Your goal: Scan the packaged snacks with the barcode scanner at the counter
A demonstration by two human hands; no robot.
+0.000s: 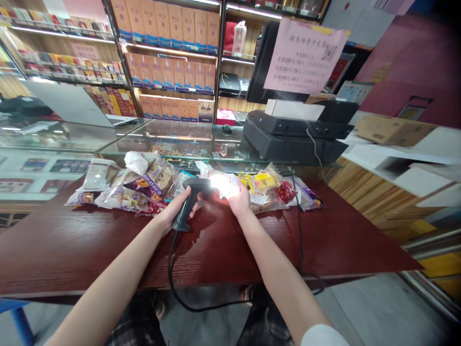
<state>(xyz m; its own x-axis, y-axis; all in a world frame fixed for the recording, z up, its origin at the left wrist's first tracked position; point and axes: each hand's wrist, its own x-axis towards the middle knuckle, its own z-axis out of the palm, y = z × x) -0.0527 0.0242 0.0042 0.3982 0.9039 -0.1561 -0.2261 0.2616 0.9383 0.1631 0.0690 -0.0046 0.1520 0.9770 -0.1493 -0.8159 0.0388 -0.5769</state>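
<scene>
My left hand (172, 210) is wrapped round the grip of a black handheld barcode scanner (184, 211), its head pointing right. A bright white light from the scanner falls on a small snack packet (224, 184) pinched in my right hand (241, 199). Glare washes out the packet's print, so its kind does not show. To the left of the scanner lies a heap of clear and purple snack packets (146, 185). Beyond my right hand sit more packets, among them a yellow one (265, 181) and a red one (285, 191).
The dark red wooden table (223, 254) stands against a glass display counter (176, 132). A black cable (173, 269) loops from the scanner below the table edge. A black cash drawer (291, 146) stands at the back right, under a monitor bearing a pink paper sign (304, 55).
</scene>
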